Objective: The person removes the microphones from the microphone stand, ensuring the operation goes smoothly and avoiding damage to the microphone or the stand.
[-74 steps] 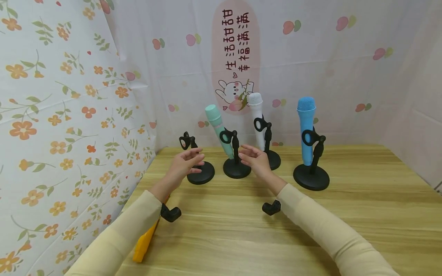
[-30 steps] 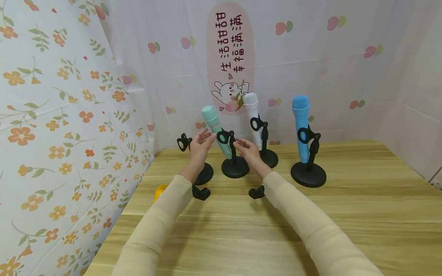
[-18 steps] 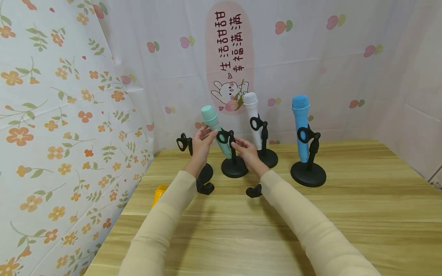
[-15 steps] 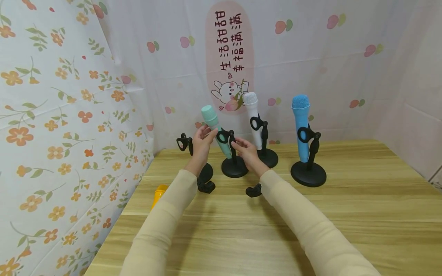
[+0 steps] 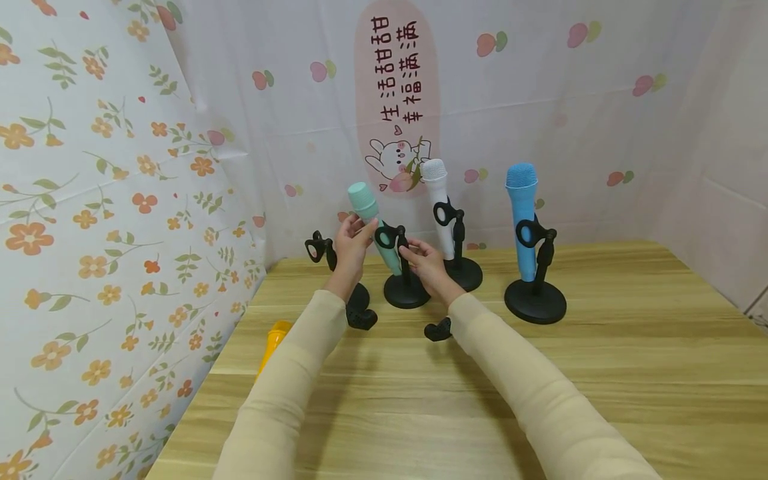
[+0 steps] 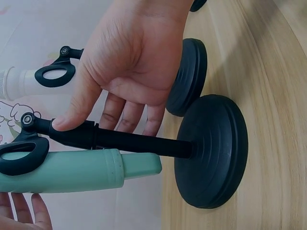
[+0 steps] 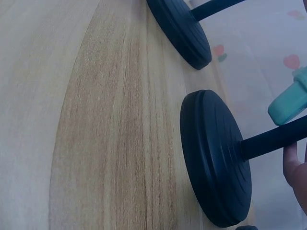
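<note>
A mint-green microphone [image 5: 363, 200] leans in the clip of a black desk stand [image 5: 407, 295]. My left hand [image 5: 351, 250] holds its body just under the head, thumb in front and fingers behind. My right hand [image 5: 431, 268] grips the stand's upright; in the left wrist view the right thumb presses on the upright's collar, the other fingers behind. That view also catches left fingertips [image 6: 38, 211] against the microphone body [image 6: 81, 171], whose narrow tail end hangs free above the round base [image 6: 211, 153]. In the right wrist view, right fingers [image 7: 296, 175] show behind the upright.
To the right stand a white microphone [image 5: 435, 181] and a blue microphone [image 5: 522, 200], each in its own stand. A stand with a bare clip [image 5: 320, 247] is at the left, partly behind my left arm. An orange microphone-like object [image 5: 273, 343] lies partly under the left sleeve.
My left hand has moved right and up from near the bare stand to take hold of the mint-green microphone. My right hand has shifted slightly left and now grips the stand's upright.
</note>
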Motion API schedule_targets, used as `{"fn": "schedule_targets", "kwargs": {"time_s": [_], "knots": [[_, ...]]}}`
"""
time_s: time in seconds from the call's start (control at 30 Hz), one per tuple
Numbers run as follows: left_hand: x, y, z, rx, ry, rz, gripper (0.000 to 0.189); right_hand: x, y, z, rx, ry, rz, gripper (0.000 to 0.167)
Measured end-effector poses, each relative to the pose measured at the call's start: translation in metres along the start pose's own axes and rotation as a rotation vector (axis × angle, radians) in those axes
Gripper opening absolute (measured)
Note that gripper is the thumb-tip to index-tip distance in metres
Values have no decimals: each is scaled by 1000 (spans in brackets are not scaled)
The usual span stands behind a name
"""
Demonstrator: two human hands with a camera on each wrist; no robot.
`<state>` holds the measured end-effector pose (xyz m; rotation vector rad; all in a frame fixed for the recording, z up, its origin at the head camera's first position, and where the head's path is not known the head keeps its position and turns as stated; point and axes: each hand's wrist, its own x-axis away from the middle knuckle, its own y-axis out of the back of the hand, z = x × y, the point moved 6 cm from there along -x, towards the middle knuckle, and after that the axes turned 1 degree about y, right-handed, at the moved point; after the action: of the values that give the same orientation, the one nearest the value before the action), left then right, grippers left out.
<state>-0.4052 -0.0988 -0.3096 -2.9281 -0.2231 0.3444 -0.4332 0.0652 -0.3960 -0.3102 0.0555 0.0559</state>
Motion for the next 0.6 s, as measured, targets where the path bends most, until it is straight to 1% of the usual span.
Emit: {"fn": "schedule_targets", "kwargs": {"time_s": [0.2,0.4,0.6], "knots": [[-3,0,2,31,5,-20,49,-1,-2,1,20,6,12,40],[-4,-2,3,52,-1,-23,47,-1,-1,3,62,16,27,43],[-5,-2,4,66,-1,-21,46,-1,-1,8,77,34,58,44]]}}
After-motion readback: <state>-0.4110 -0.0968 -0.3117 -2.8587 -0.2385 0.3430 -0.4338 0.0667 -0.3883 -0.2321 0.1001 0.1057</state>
